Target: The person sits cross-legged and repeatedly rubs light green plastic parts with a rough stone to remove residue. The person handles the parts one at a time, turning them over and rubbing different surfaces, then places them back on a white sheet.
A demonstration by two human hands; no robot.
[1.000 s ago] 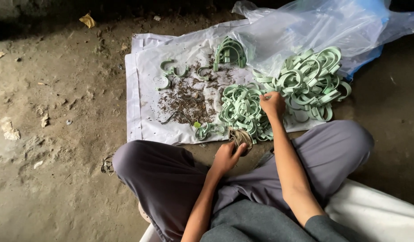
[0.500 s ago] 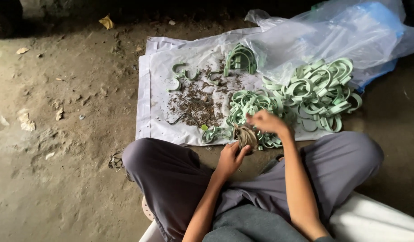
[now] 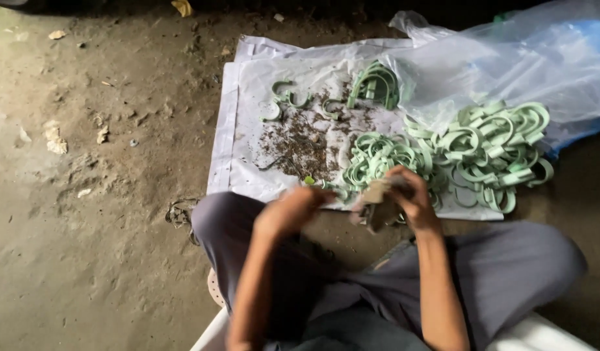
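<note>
My right hand (image 3: pixel 414 198) grips a small brownish wad (image 3: pixel 378 207) just above the near edge of the white sheet (image 3: pixel 248 130). What the wad is cannot be made out. My left hand (image 3: pixel 290 211) is blurred, its fingers curled, a little left of the wad over my knee. Whether it holds anything is unclear. Pale green C-shaped plastic pieces lie in a heap (image 3: pixel 488 146) at the right, in a smaller heap (image 3: pixel 378 156) just beyond my right hand, and in a bunch (image 3: pixel 377 84) farther back. Dark crumbs (image 3: pixel 300 140) are scattered on the sheet's middle.
A clear plastic bag (image 3: pixel 508 65) lies crumpled at the back right, partly over the green heap. The sheet lies on a bare dirt floor (image 3: pixel 105 195) with scraps and small stones. I sit cross-legged in grey trousers (image 3: pixel 508 260) on something white (image 3: pixel 540 335).
My right hand has come back from the green pieces toward me and now grips the brownish wad. My left hand has moved left, away from the wad. The view has shifted.
</note>
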